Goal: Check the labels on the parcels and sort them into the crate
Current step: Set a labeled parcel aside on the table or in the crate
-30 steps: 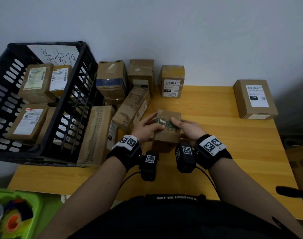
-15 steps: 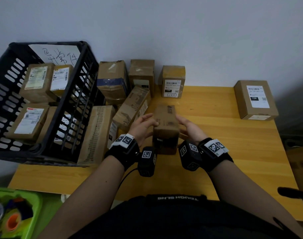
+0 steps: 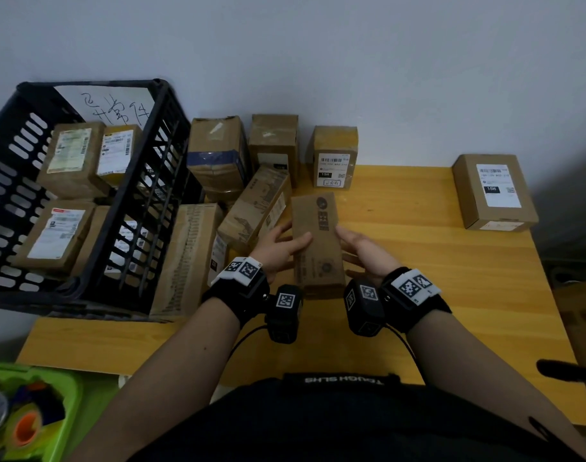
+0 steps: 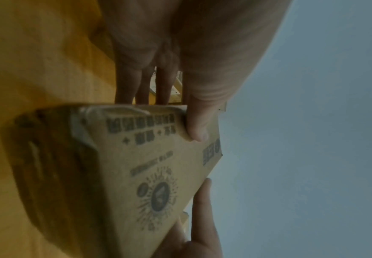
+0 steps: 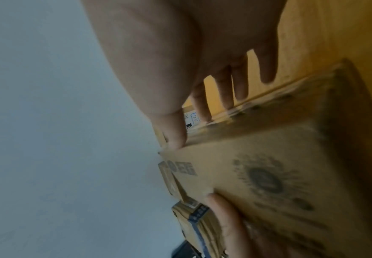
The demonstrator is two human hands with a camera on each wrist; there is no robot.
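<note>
I hold a long brown printed parcel point(image 3: 318, 241) between both hands just above the yellow table point(image 3: 434, 261). Its upper face shows printed logos and no white label. My left hand point(image 3: 278, 248) grips its left side, thumb on top point(image 4: 193, 129) and fingers underneath. My right hand point(image 3: 361, 251) grips the right side, thumb at the upper edge point(image 5: 174, 137) and fingers beneath. The black crate point(image 3: 165, 135) stands at the left, tilted, with several labelled parcels point(image 3: 71, 158) inside.
Several more brown parcels point(image 3: 218, 155) crowd the table beside the crate; one with a white label point(image 3: 334, 158) stands by the wall. Another labelled box point(image 3: 494, 191) lies at the far right. A green bin point(image 3: 35, 411) sits low left.
The parcel has been turned in my hands: the short taped end faced up, now the long printed face does. Both hands shifted to its sides.
</note>
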